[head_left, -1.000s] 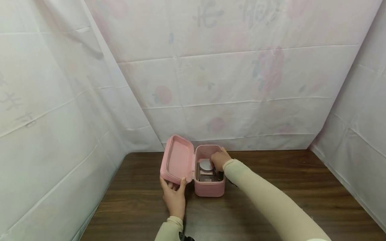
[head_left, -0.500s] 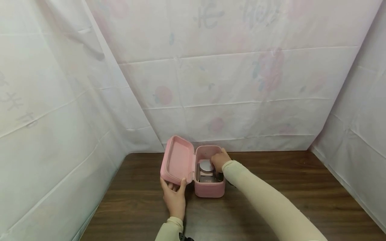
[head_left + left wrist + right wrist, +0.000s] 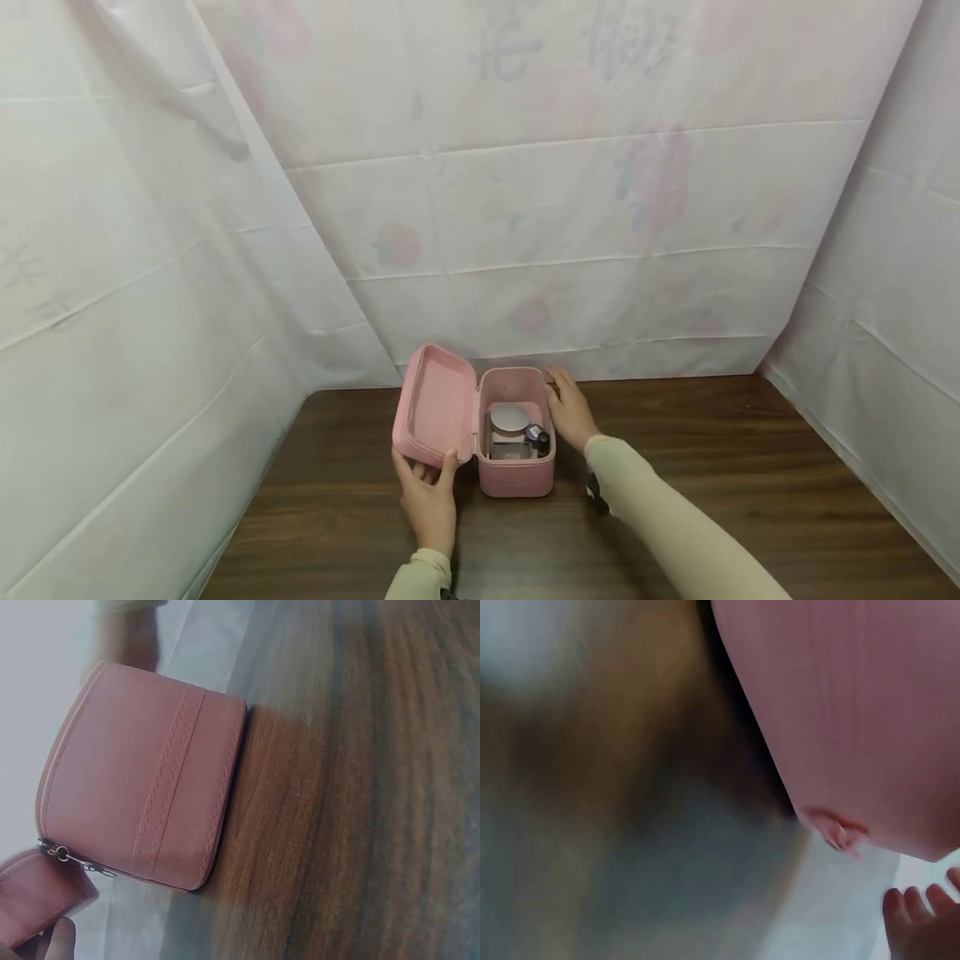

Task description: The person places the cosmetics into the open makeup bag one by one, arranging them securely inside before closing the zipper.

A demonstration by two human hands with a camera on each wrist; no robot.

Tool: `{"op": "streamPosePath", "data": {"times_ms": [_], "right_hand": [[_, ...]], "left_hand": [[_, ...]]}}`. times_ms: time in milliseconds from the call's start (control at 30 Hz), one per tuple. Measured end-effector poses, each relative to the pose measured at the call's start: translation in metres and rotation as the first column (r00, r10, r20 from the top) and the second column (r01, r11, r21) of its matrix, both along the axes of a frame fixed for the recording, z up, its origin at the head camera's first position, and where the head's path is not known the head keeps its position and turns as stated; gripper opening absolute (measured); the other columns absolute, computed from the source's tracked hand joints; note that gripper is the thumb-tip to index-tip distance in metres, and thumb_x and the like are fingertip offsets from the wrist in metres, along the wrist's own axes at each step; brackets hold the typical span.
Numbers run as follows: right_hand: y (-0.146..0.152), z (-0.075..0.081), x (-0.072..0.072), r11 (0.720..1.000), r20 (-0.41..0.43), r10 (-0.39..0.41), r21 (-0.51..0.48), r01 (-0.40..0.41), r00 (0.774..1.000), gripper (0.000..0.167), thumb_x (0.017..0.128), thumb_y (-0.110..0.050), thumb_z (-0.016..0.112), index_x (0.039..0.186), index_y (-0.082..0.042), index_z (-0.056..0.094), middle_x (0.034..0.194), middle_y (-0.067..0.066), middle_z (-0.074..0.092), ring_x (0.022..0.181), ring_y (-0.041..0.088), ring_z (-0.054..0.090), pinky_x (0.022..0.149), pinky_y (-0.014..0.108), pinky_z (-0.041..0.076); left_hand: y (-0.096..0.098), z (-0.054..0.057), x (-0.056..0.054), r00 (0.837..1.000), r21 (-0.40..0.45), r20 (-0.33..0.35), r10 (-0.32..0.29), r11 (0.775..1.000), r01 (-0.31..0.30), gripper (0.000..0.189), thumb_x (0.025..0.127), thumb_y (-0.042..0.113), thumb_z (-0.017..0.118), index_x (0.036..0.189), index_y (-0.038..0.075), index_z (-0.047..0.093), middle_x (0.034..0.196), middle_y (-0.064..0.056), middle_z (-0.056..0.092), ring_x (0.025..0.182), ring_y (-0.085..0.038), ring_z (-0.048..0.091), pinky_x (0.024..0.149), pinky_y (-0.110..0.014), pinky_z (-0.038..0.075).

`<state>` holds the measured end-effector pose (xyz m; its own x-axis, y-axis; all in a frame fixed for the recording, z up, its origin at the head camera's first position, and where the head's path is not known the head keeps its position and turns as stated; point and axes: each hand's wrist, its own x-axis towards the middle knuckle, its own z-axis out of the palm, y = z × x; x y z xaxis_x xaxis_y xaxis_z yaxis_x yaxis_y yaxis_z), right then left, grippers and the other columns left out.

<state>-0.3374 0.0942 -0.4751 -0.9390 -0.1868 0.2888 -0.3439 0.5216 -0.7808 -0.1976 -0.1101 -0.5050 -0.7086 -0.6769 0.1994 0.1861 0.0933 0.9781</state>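
Note:
A pink zippered cosmetic case (image 3: 516, 481) stands on the table, its lid (image 3: 441, 404) swung out to the left. My left hand (image 3: 430, 510) holds that lid at its near lower edge, thumb in front and fingers underneath. Beside the case's right wall is my right hand (image 3: 572, 414), with fingers extended near the back right rim and nothing in its grip. In the right wrist view those fingers (image 3: 915, 906) show near the case's pink wall (image 3: 855, 712). Inside the case lie a round silver-topped compact (image 3: 510, 418), a small purple bottle with a black cap, and a flat dark case (image 3: 512, 451).
The dark wood table (image 3: 675, 492) reaches back to a white printed cloth (image 3: 600, 200). More white cloth hangs at the left (image 3: 150, 333) and right sides. A metal zipper pull (image 3: 82, 862) dangles at the case's hinge side in the left wrist view.
My right hand has come out of the case and moved right to its outer side, uncovering the purple bottle. The left hand stays on the lid. The head view has shifted slightly.

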Motion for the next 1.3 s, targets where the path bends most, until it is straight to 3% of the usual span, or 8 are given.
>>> {"op": "streamPosePath", "data": {"times_ms": [100, 200, 367, 633, 833, 967, 1067, 1300], "right_hand": [[0.003, -0.010, 0.013, 0.976, 0.205, 0.051, -0.216, -0.006, 0.977, 0.048, 0.108, -0.027, 0.038, 0.152, -0.009, 0.035, 0.158, 0.015, 0.031, 0.146, 0.035, 0.026, 0.118, 0.053, 0.021], [0.002, -0.015, 0.020, 0.926, 0.308, 0.137, -0.377, -0.011, 0.941, 0.051, 0.108, -0.031, 0.036, 0.155, -0.012, 0.030, 0.161, 0.013, 0.026, 0.147, 0.036, 0.023, 0.118, 0.055, 0.018], [-0.002, -0.020, 0.023, 0.855, 0.325, 0.214, -0.518, -0.016, 0.921, 0.051, 0.108, -0.026, 0.035, 0.156, -0.012, 0.028, 0.162, 0.013, 0.022, 0.147, 0.038, 0.023, 0.119, 0.055, 0.016], [-0.003, -0.023, 0.025, 0.834, 0.297, 0.263, -0.548, -0.062, 0.918, 0.052, 0.108, -0.023, 0.032, 0.158, -0.012, 0.021, 0.165, 0.009, 0.015, 0.151, 0.033, 0.012, 0.119, 0.054, 0.014], [-0.006, -0.025, 0.023, 0.823, 0.287, 0.282, -0.563, -0.077, 0.916, 0.052, 0.108, -0.021, 0.030, 0.158, -0.015, 0.020, 0.165, 0.004, 0.012, 0.152, 0.029, 0.006, 0.120, 0.052, 0.008], [-0.008, -0.026, 0.024, 0.798, 0.297, 0.303, -0.598, -0.071, 0.906, 0.052, 0.106, -0.018, 0.030, 0.158, -0.017, 0.021, 0.165, 0.003, 0.011, 0.152, 0.027, 0.004, 0.121, 0.051, 0.005], [-0.008, -0.026, 0.025, 0.773, 0.304, 0.334, -0.630, -0.075, 0.892, 0.052, 0.107, -0.022, 0.028, 0.158, -0.019, 0.019, 0.165, 0.000, 0.010, 0.152, 0.024, 0.004, 0.121, 0.049, 0.004], [-0.005, -0.023, 0.030, 0.773, 0.319, 0.385, -0.624, -0.114, 0.866, 0.066, 0.103, -0.059, 0.011, 0.159, -0.024, 0.010, 0.166, -0.003, 0.002, 0.152, 0.026, 0.000, 0.121, 0.050, 0.003]], "left_hand": [[-0.001, 0.002, 0.000, 0.999, 0.017, -0.028, -0.025, 1.000, 0.026, 0.094, 0.087, 0.018, 0.077, 0.158, 0.013, 0.016, 0.122, -0.029, 0.063, 0.108, -0.035, 0.066, 0.086, -0.026, 0.053], [-0.003, 0.006, -0.002, 0.996, 0.005, -0.060, -0.059, 0.998, 0.059, 0.093, 0.088, 0.015, 0.076, 0.158, 0.014, 0.016, 0.123, -0.028, 0.063, 0.112, -0.033, 0.064, 0.092, -0.031, 0.052], [-0.005, 0.012, -0.004, 0.992, -0.099, -0.059, -0.108, 0.990, 0.102, 0.090, 0.089, 0.016, 0.074, 0.158, 0.022, 0.018, 0.124, -0.023, 0.064, 0.112, -0.027, 0.064, 0.093, -0.039, 0.052], [-0.008, 0.014, -0.005, 0.990, -0.165, -0.062, -0.123, 0.980, 0.112, 0.090, 0.089, 0.015, 0.074, 0.158, 0.028, 0.017, 0.122, -0.021, 0.066, 0.108, -0.024, 0.066, 0.087, -0.033, 0.054], [-0.008, 0.017, -0.008, 0.994, -0.240, -0.041, -0.099, 0.967, 0.087, 0.070, 0.089, 0.016, 0.075, 0.149, 0.011, 0.039, 0.118, -0.015, 0.069, 0.104, -0.022, 0.068, 0.086, -0.037, 0.056], [-0.009, 0.019, -0.008, 0.997, -0.352, -0.035, -0.075, 0.934, 0.058, 0.053, 0.088, 0.017, 0.075, 0.135, 0.009, 0.052, 0.115, -0.014, 0.070, 0.102, -0.024, 0.070, 0.081, -0.040, 0.057], [-0.009, 0.021, -0.006, 0.998, -0.444, -0.018, -0.054, 0.895, 0.040, 0.060, 0.087, 0.019, 0.076, 0.140, 0.008, 0.050, 0.117, -0.016, 0.069, 0.104, -0.028, 0.069, 0.082, -0.044, 0.057], [-0.006, 0.026, -0.007, 0.997, -0.621, 0.046, -0.060, 0.780, 0.075, 0.078, 0.086, 0.028, 0.074, 0.154, 0.021, 0.035, 0.128, -0.015, 0.064, 0.116, -0.031, 0.062, 0.092, -0.051, 0.050]]}}
